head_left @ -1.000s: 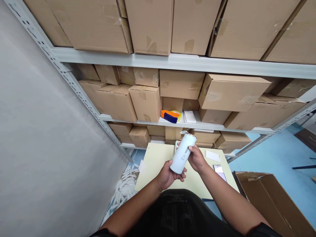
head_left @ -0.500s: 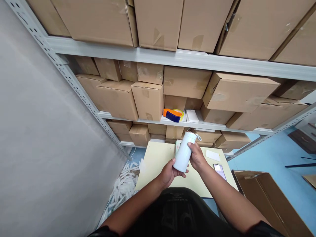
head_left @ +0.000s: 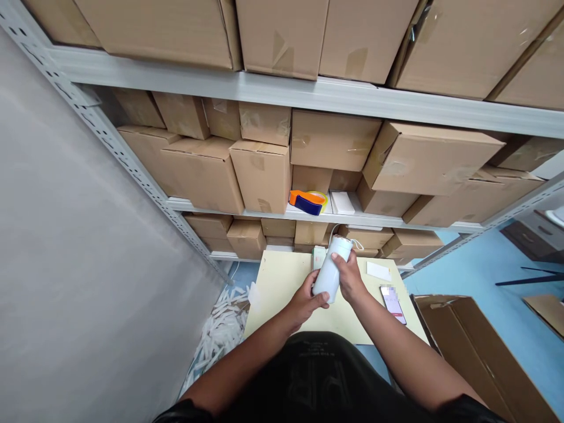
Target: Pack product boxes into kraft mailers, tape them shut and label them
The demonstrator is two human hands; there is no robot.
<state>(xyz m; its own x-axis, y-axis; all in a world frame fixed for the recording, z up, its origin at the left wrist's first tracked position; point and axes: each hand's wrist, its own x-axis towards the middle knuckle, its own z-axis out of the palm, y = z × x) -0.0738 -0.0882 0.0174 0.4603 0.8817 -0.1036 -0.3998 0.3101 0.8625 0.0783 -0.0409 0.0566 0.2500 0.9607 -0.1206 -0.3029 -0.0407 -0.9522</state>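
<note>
left fingers [head_left: 321,301] and right fingers [head_left: 339,263] around a tilted bottle [head_left: 328,277]

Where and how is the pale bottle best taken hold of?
The pale bottle is probably best gripped around its cylindrical body: right hand from the right near the top, left hand from the left lower down, since its top leans right.

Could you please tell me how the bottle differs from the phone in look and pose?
The bottle is a pale blue cylinder, while the phone is a thin, flat slab. The left hand and right hand hold the bottle tilted, whereas the phone lies face up on the table. Both are longer than they are wide.
</note>
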